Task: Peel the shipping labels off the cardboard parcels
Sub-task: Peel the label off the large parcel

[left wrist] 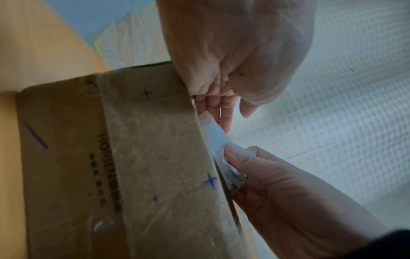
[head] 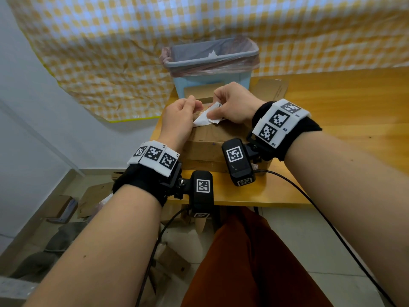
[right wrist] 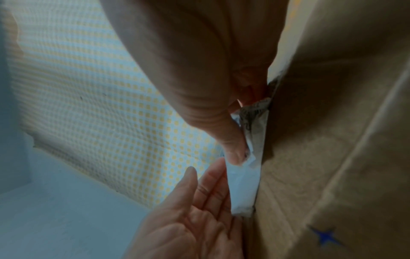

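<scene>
A brown cardboard parcel (head: 212,138) with blue pen stars lies on the left end of the wooden table (head: 345,120). Its white shipping label (head: 204,119) is partly peeled and lifted off the top face. My right hand (head: 215,110) pinches the crumpled printed end of the label between thumb and fingers. In the right wrist view the thumb (right wrist: 233,149) presses the label (right wrist: 244,185) beside the parcel (right wrist: 310,157). My left hand (head: 193,106) is beside the label, fingers (right wrist: 206,184) straight and touching its loose white side. The left wrist view shows the label (left wrist: 216,138) between both hands.
A light blue bin (head: 212,85) lined with a pink bag stands behind the parcel, a white scrap (head: 212,54) stuck on its rim. Flattened cardboard (head: 271,89) lies behind my right hand. Cardboard pieces (head: 95,196) litter the floor at the left. A black cable (head: 309,196) crosses the table edge.
</scene>
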